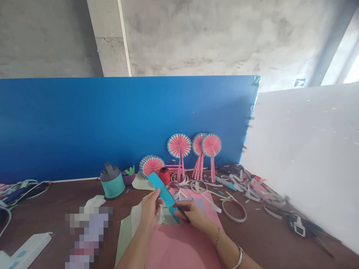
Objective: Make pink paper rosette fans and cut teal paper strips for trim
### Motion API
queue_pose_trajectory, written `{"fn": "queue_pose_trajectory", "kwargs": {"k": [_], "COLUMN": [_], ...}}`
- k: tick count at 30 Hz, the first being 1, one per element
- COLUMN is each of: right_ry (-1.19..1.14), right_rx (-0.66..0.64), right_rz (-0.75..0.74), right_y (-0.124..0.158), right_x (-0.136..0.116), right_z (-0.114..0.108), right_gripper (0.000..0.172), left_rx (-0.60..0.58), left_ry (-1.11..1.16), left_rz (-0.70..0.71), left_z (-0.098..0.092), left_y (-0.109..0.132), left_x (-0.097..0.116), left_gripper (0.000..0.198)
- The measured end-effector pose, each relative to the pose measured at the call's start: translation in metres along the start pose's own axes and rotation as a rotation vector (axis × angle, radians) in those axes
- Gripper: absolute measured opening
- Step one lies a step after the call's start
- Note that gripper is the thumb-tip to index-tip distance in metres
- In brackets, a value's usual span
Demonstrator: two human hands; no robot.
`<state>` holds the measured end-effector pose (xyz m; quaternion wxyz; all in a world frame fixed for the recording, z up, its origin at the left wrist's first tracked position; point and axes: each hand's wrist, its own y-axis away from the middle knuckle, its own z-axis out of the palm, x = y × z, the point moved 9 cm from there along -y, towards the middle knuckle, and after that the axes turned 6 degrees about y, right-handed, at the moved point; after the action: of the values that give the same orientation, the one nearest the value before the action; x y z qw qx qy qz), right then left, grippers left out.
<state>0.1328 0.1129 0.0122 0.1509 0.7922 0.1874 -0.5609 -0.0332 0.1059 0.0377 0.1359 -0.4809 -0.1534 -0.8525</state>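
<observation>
My left hand pinches a long blue paper strip that rises toward the upper left. My right hand is closed round dark scissors, whose blades meet the strip near its lower end. Both hands hover over a pink paper sheet lying on the brown table. A pale green sheet lies beside the pink one, under my left forearm.
Pink pleated paper fans lean on a blue board at the back. A teal container, a red thread spool, tape rings and paper scraps lie around. A white board stands at right.
</observation>
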Motion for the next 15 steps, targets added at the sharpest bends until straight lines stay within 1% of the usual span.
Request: {"fn": "queue_pose_trajectory", "kwargs": {"k": [3, 9, 15], "right_ry": [0.015, -0.038, 0.027], "right_rx": [-0.011, -0.035, -0.02], "right_rz": [-0.001, -0.061, -0.043], "right_y": [0.001, 0.006, 0.008], "right_x": [-0.002, -0.02, -0.022], "right_z": [0.001, 0.003, 0.002], "right_gripper": [0.037, 0.034, 0.033], "left_rx": [0.003, -0.008, -0.017], "left_ry": [0.0, -0.027, -0.031], "left_rz": [-0.005, -0.005, 0.003], "left_z": [0.0, 0.0, 0.0], "left_y": [-0.001, 0.0, 0.001], "left_x": [-0.001, -0.002, -0.001], "left_gripper": [0.039, 0.037, 0.036]}}
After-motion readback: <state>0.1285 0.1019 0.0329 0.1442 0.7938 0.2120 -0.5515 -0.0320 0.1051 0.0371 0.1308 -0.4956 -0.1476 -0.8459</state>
